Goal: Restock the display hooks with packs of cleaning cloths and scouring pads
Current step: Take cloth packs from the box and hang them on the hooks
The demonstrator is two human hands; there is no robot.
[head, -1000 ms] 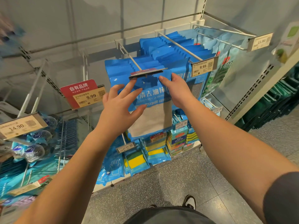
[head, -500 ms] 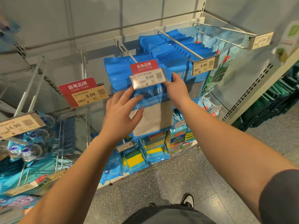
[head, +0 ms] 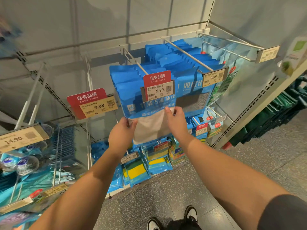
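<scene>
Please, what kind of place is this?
Most likely a shop's cleaning-goods aisle: price tags reading 9.99 hang on display hooks full of blue cloth packs, beside sponge packs.

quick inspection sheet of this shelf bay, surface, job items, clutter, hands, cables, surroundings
surface: grey speckled floor, bare where visible
job's things: front blue cloth pack hangs on the centre hook behind a 9.99 price tag; neighbouring hook is full
clutter: nothing seen
grippers: left hand pinches the pack's left edge; right hand holds its right edge
cables: nothing seen
surroundings: yellow scouring pads below; empty hooks on the left
</scene>
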